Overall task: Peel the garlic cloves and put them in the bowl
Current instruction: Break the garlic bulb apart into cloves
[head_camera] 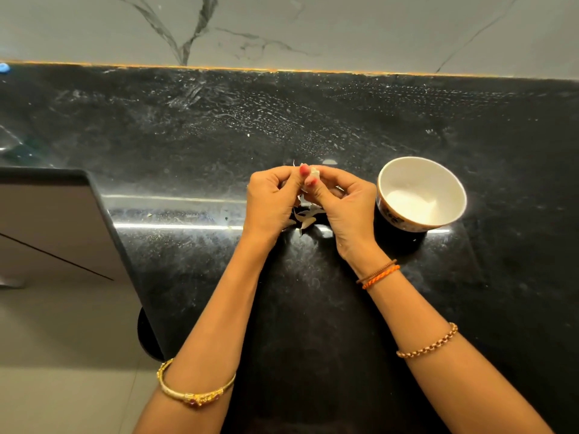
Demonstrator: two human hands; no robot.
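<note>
Two hands, your left hand (271,198) and right hand (343,203), pinch one clove (313,174) together above the table (313,120), fingers curled tight round it. The bowl (421,170) sits at three o'clock, just beside your right hand, seemingly empty. Skins (305,216) lie below; a slippery clove could pop loose among them, or skin could ride along into the bowl.
</note>
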